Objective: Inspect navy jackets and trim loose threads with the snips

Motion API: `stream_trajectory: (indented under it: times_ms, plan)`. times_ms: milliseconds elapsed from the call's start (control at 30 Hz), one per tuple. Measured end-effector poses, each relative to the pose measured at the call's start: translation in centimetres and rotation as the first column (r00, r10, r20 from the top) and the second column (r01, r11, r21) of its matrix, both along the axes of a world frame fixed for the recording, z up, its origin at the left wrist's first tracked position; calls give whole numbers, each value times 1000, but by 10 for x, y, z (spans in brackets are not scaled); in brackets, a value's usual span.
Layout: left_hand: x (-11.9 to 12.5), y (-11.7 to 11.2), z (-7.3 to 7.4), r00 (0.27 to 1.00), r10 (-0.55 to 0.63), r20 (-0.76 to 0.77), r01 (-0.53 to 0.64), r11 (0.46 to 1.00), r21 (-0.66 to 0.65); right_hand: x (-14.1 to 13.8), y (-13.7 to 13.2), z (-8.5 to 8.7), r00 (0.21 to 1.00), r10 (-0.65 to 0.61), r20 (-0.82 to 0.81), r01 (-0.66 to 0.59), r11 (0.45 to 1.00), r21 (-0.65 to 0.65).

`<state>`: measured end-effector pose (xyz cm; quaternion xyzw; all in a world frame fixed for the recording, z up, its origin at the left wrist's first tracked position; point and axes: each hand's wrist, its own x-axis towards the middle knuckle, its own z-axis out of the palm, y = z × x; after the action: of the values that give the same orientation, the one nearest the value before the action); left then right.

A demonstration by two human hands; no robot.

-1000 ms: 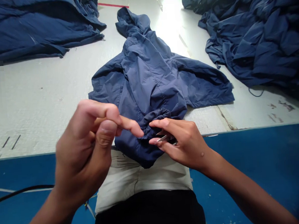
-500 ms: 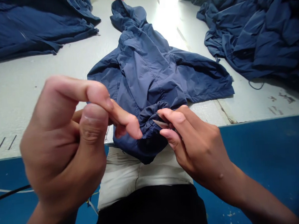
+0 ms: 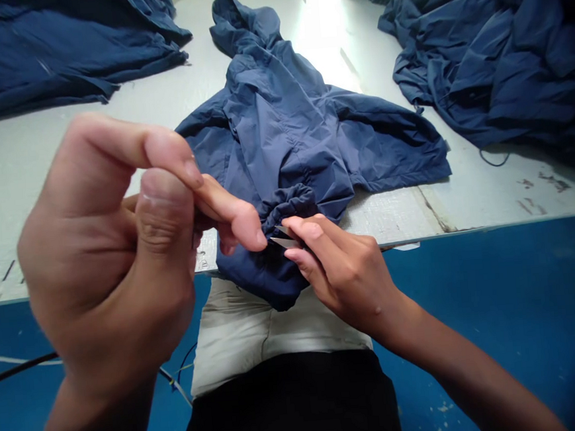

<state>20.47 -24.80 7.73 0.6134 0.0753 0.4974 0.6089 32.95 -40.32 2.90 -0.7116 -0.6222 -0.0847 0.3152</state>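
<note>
- Two bare hands work at the near edge of the bench (image 3: 67, 193), over the lower end of a navy hooded jacket (image 3: 285, 129).
- The jacket lies spread on the bench, hood pointing away from the person and sleeves out to both sides. Its gathered elastic hem (image 3: 287, 205) overhangs the bench edge and hangs against the person's light shirt (image 3: 257, 331).
- The left hand (image 3: 121, 248) is raised close to the camera. Its index fingertip is pressed down onto the thumb in a closed pinch. Whether anything, such as a thread, sits in that pinch cannot be told.
- One further finger of the left hand extends to the right, and its tip (image 3: 248, 225) touches the gathered hem just beside the tool point.
- The right hand (image 3: 346, 270) is closed around a small metal tool (image 3: 283, 241). Its thumb and fingers (image 3: 309, 237) clamp the tool, and only the pointed silver tips show.
- The tool tips point left and lie against the gathered hem, between the two hands.
- A pile of navy garments (image 3: 55, 48) lies on the bench at far left, well apart from the jacket.
- A second, crumpled heap of navy garments (image 3: 494, 53) lies at far right, with a loose cord trailing from it.
- A black cable (image 3: 15, 370) runs across the blue floor (image 3: 498, 305) below the bench edge, on the left.
</note>
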Motion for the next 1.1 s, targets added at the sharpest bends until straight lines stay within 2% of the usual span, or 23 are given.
stream_trajectory:
  times_ms: [100, 167, 267, 400, 667, 833, 1000, 1100]
  plan:
    - [-1, 0, 1, 993, 25, -115, -11, 993, 121, -3, 3, 0, 999, -23, 41, 24, 1000, -10]
    - [-2, 0, 1, 989, 15, -144, 3, 992, 128, -6, 5, -1, 998, -35, 61, 34, 999, 19]
    - [-3, 1, -1, 989, -13, -150, 26, 996, 85, -9, 8, -4, 995, -60, 79, 53, 995, 84]
    - [-4, 3, -5, 993, -66, -99, 66, 998, 2, -15, 11, -3, 991, -106, 84, 97, 989, 110]
    - [-7, 7, -7, 992, -93, -89, 92, 996, -6, -21, 19, 7, 969, -202, 144, 180, 972, 151]
    - [-7, 8, -8, 995, -68, -73, 67, 998, -22, -21, 19, 9, 972, -175, 159, 151, 977, 149]
    - [-7, 8, -5, 986, -144, -78, 143, 990, -20, -22, 16, 9, 971, -174, 165, 152, 979, 136]
    - [-7, 8, -5, 988, -144, -50, 143, 990, -13, -22, 15, 7, 973, -165, 162, 146, 982, 123]
